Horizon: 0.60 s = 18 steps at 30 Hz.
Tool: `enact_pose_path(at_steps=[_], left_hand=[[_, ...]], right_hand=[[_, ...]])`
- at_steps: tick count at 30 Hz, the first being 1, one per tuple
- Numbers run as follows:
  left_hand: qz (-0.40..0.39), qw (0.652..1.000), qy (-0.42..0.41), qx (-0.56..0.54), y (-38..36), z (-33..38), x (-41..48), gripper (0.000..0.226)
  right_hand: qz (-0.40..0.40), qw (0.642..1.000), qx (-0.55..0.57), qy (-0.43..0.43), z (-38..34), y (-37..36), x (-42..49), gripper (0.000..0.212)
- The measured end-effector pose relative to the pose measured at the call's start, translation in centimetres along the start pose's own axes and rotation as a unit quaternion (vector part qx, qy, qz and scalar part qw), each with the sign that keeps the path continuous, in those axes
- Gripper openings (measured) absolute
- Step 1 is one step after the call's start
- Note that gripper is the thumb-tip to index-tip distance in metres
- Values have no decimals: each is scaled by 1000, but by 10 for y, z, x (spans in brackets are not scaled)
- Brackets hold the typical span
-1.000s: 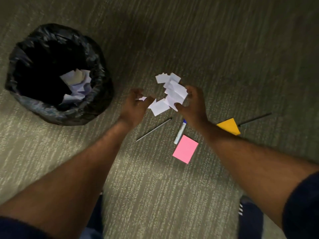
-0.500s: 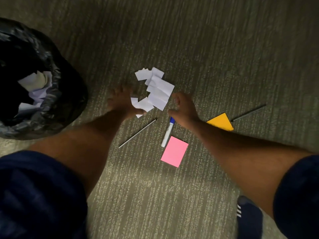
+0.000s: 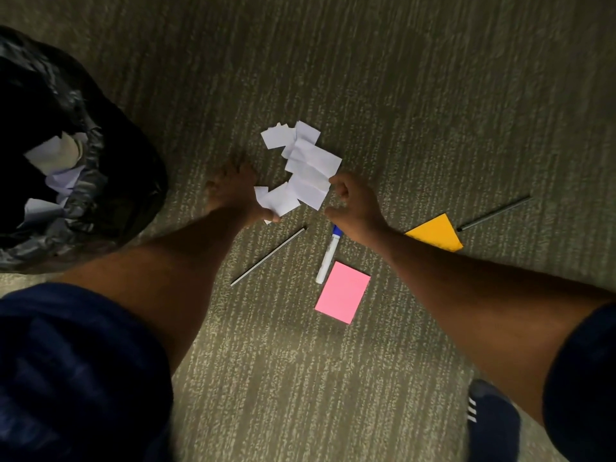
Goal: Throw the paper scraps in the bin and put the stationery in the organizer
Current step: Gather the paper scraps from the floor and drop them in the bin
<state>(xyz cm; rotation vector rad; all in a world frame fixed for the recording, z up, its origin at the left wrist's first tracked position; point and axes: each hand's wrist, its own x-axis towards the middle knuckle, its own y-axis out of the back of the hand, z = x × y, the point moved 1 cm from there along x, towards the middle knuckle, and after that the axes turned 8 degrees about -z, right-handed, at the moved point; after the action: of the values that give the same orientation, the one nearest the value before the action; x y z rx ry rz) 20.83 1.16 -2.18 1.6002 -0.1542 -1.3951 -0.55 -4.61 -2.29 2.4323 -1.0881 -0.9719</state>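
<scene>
Several white paper scraps (image 3: pixel 305 165) lie in a loose pile on the carpet. My left hand (image 3: pixel 235 191) presses against the pile's left edge, thumb under a scrap. My right hand (image 3: pixel 355 205) curls at the pile's right edge, fingertips pinching a scrap. The bin (image 3: pixel 110 168), lined with a black bag, stands at the left and holds crumpled white paper (image 3: pixel 55 158). Below the hands lie a thin grey pencil (image 3: pixel 268 256), a white marker with a blue cap (image 3: pixel 328 255) and a pink sticky pad (image 3: pixel 343 291). No organizer is in view.
An orange triangular paper (image 3: pixel 436 233) and a second dark pencil (image 3: pixel 493 213) lie on the carpet at the right. My dark shoe (image 3: pixel 490 421) is at the lower right. Grey-green carpet (image 3: pixel 400 95) stretches beyond the pile.
Both hands came down onto the carpet with the scraps, and the pile now rests spread on the floor. The view shifted, so the bin slid toward the left edge.
</scene>
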Motion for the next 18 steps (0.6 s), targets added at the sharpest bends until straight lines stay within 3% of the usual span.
enact_pose_path(at_steps=[7,14,18], left_hand=[[5,999,-26,25,-1,-3,0,70],[55,995,-74,-41,-6,-7,-6,66],[69,993,-85,35,-3,-8,-6,81]], right_hand=[[-5,1000,-4,-21,-7,-6,6,55],[30,995,-99,-14,-18,1,23,64],[40,985,-169,-11,-25,8,42,83]])
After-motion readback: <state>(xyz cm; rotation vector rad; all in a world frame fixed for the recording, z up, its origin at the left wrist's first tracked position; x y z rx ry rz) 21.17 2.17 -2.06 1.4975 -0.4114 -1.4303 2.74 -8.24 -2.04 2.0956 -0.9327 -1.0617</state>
